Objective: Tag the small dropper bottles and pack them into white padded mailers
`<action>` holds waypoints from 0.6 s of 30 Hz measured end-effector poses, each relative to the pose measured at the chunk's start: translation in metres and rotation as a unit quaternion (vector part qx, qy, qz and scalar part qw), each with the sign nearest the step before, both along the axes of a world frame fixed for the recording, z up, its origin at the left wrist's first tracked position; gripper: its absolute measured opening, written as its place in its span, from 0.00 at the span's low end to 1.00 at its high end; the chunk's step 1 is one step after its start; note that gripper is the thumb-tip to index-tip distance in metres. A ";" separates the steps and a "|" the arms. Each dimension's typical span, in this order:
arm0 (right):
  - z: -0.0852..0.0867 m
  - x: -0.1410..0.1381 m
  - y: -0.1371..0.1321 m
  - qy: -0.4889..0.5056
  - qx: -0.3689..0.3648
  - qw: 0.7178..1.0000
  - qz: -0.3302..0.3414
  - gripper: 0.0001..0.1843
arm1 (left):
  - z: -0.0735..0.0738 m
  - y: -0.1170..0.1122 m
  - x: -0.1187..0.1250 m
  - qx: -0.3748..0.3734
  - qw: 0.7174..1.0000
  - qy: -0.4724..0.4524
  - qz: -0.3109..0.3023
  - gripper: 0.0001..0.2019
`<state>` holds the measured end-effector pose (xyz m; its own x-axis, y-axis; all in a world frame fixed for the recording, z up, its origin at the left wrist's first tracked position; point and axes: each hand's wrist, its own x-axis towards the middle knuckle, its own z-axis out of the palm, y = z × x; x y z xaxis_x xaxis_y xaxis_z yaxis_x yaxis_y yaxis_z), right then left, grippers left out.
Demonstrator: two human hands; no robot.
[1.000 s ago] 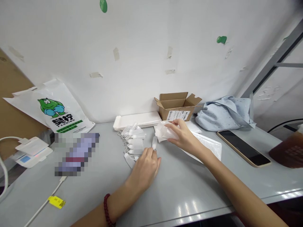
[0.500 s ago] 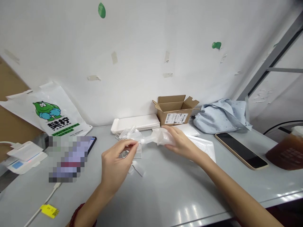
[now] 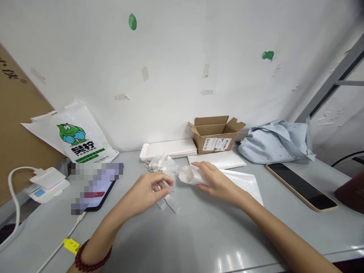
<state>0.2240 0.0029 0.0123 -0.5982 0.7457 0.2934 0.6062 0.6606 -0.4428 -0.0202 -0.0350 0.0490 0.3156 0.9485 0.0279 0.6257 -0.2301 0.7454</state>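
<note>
My right hand (image 3: pixel 214 180) is wrapped round a white padded envelope (image 3: pixel 191 175), squeezing it so that its mouth bulges toward the left. My left hand (image 3: pixel 149 191) hovers just left of that mouth, thumb and fingers apart, with nothing visible between them. Behind the left hand lies a pile of white cables (image 3: pixel 163 163) in clear sleeves. A few small clear pieces (image 3: pixel 172 203) rest on the table below the left fingers. Under and beyond the right hand are two flat white padded envelopes, one nearer (image 3: pixel 246 184) and one farther (image 3: pixel 224 160).
A stack of white envelopes (image 3: pixel 170 147) and an open cardboard box (image 3: pixel 214 134) stand against the wall. On the right are a light blue cloth bag (image 3: pixel 273 142) and a phone (image 3: pixel 301 185). A second phone (image 3: pixel 98 195), a charger (image 3: pixel 47 185) and a printed plastic bag (image 3: pixel 85 132) are left.
The clear-sleeved item held between my hands has gone from sight at the envelope's mouth. My left thumb and fingers have parted. The whole view has shifted slightly left.
</note>
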 end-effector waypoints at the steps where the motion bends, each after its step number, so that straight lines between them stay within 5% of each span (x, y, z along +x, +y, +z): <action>1: 0.000 0.000 0.000 -0.012 0.000 1.000 -0.005 0.34 | -0.001 -0.001 -0.002 -0.027 0.998 0.041 -0.033 0.10; 10: -0.002 -0.001 0.000 -0.131 -0.019 0.990 -0.045 0.43 | -0.038 -0.019 0.020 0.055 0.961 0.163 -0.216 0.20; 18: -0.002 0.002 0.000 -0.161 -0.040 0.984 -0.066 0.47 | -0.016 -0.019 0.009 0.049 0.971 0.140 -0.186 0.18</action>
<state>0.2257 0.0025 0.0106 -0.5468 0.8362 0.0419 0.8020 0.5375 -0.2608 -0.0110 -0.0535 0.0327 0.6443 0.7644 -0.0242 0.6608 -0.5404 0.5209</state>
